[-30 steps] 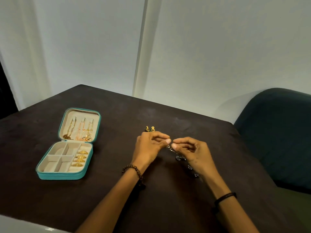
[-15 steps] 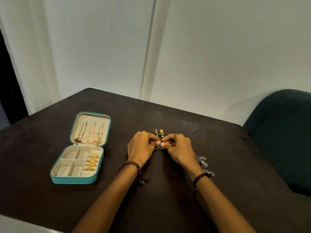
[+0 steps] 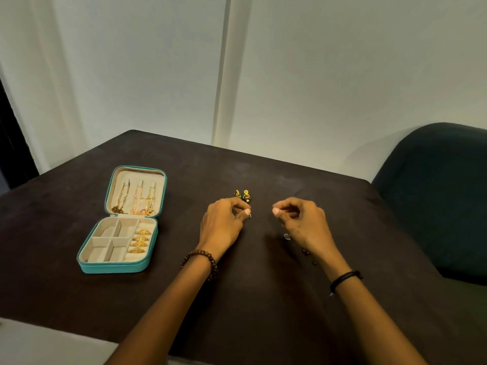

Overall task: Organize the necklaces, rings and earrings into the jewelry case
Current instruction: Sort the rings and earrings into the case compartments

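— Hands first: what are they doing?

— Left hand [image 3: 224,223] hovers over the middle of the dark table [image 3: 184,167], thumb and forefinger pinching a small silver piece [image 3: 248,215], likely an earring, though it is too small to be sure. Right hand [image 3: 300,219] is just to its right, apart from it, fingers curled and thumb meeting a fingertip. Whether it holds anything, I cannot tell.

— And the jewellery?

— Green and gold earrings [image 3: 243,195] lie on the table just beyond the left hand. More silver pieces [image 3: 287,236] lie at the near side of the right hand, partly hidden by the wrist. At the left, well apart from both hands, a teal jewelry case [image 3: 113,268] sits open. Necklaces [image 3: 134,202] hang in its lid, and gold rings [image 3: 141,241] fill the right column of the tray. The compartments [image 3: 105,242] left of them look empty.

— How should this step go?

— Earrings seem to be what remains. I would keep the pinch light but sure, carry the piece low over the table, and set it in an empty compartment, clear of the rings, with its pair beside it. A dropped back would be hard to find on that dark surface.
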